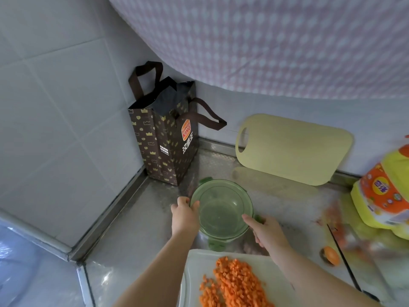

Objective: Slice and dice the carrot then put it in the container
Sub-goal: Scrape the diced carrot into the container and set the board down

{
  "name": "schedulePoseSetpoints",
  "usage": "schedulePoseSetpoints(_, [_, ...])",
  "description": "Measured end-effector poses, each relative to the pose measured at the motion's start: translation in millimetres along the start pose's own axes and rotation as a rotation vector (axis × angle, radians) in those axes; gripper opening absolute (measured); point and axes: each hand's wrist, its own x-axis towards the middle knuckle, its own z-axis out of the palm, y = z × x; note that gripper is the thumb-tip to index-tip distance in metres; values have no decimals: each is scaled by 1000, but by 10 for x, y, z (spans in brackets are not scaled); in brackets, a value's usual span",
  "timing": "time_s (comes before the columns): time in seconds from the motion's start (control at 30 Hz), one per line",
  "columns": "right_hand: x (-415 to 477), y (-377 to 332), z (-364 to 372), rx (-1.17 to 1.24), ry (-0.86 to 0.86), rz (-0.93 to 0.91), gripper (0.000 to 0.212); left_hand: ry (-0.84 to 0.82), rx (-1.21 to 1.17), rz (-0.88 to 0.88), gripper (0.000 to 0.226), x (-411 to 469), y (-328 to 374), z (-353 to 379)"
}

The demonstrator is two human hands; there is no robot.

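Gripping the left rim of the green container [221, 181], the left hand [184, 214] has its fingers [194, 204] curled over the edge and pinching it. The right hand [269, 232] is at the opposite rim, beside a green clip. One finger lies straight across the edge, and the others are against the outer wall. It cannot be told whether they clamp it. The container stands upright on the metal table [141, 229] and appears to hold no carrot.

The diced carrot [234, 282] lies heaped on a white cutting board [199, 262] just in front of the container. A carrot end [330, 254] sits on the table to the right, beside a knife [340, 251].

A yellow cutting board [292, 149] leans against the back wall. A brown paper bag [166, 138] stands in the corner. A yellow bottle [385, 196] is at the right edge, and a dotted cloth [265, 41] hangs overhead.
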Motion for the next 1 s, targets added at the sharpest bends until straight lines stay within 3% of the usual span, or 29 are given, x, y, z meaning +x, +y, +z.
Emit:
schedulePoseSetpoints(0.13, [360, -279, -71, -247, -98, 55, 63, -96, 116, 65, 31, 85, 20, -37])
schedulePoseSetpoints(0.27, [564, -447, -50, -392, -246, 12, 48, -124, 183, 91, 31, 129, 72, -6])
schedulePoseSetpoints(0.33, [559, -426, -69, -446, -233, -61, 42, -122, 183, 95, 31, 137, 51, -2])
schedulePoseSetpoints(0.47, [523, -330, 1, -455, -164, -33, 44, -123, 232, 131, 29, 144, 42, 2])
schedulePoseSetpoints(0.63, [503, -320, 28, -679, -15, -225, 41, -106, 319, 150, 31, 108, 81, -3])
schedulePoseSetpoints(0.87, [442, -398, 15, -720, 24, -230, 52, 25, 53, -8, 49, 146, 86, -178])
schedulePoseSetpoints(1.0, [376, -492, 68, -753, -22, -268, 51, -24, -53, -79, 45, 230, 98, -280])
